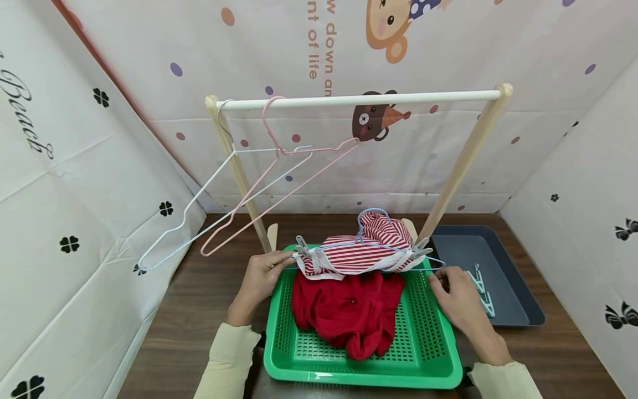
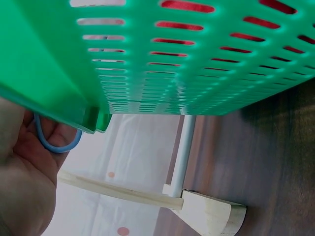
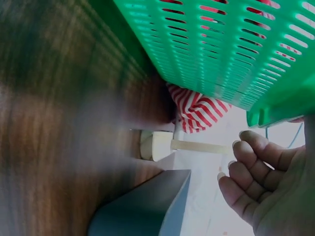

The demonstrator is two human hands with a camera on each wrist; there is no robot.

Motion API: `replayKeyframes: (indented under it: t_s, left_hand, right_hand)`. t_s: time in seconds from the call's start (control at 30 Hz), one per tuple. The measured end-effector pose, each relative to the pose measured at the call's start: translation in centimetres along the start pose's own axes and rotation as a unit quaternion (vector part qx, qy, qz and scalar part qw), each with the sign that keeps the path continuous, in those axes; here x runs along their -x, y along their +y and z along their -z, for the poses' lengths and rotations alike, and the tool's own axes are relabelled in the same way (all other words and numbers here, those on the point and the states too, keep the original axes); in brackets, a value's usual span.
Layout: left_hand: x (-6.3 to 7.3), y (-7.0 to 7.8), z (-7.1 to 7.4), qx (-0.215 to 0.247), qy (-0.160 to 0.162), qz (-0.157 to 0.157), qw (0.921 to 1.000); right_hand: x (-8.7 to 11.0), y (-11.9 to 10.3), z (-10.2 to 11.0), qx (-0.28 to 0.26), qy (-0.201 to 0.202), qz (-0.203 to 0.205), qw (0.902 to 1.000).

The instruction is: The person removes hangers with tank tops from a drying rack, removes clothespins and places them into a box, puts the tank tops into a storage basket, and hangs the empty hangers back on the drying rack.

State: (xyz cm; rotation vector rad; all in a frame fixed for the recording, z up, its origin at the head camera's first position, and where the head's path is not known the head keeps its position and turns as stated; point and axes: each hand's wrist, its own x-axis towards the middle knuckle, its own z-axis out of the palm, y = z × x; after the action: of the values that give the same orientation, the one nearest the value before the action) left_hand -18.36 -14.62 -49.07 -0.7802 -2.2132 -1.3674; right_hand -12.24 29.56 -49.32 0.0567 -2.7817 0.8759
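A red-and-white striped garment with white trim [image 1: 356, 257] lies across the back of the green basket [image 1: 364, 378], partly draped past its far rim. Two grey clothespins [image 1: 421, 247] clip it to a light blue hanger [image 1: 374, 210]. My left hand [image 1: 261, 277] grips the hanger's left end; its blue loop [image 2: 59, 147] passes between the fingers in the left wrist view. Beside the basket's right rim, my right hand [image 1: 461, 296] is close to the hanger's other end. Its fingers [image 3: 246, 172] bend loosely, with nothing between them. Crumpled red cloth [image 1: 349, 310] fills the basket's middle.
Behind the basket stands a wooden rack with a white rod [image 1: 359, 100]. A white hanger [image 1: 199, 194] and a pink hanger [image 1: 271, 133] hang at its left. To the right, a dark grey tray [image 1: 468, 238] holds light blue clothespins [image 1: 485, 302].
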Motion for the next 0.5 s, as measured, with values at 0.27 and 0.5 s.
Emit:
replayKeyframes:
  t_s: [0.27, 0.5]
  left_hand:
    - [0.0, 0.0, 0.0, -0.003, -0.005, 0.002, 1.0000]
    - [0.0, 0.2, 0.1, 0.002, -0.006, 0.010, 0.9999]
  right_hand:
    - [-0.5, 0.0, 1.2, -0.009, 0.033, 0.007, 0.9994]
    - [-0.9, -0.4, 1.9, 0.005, 0.032, -0.003, 0.9995]
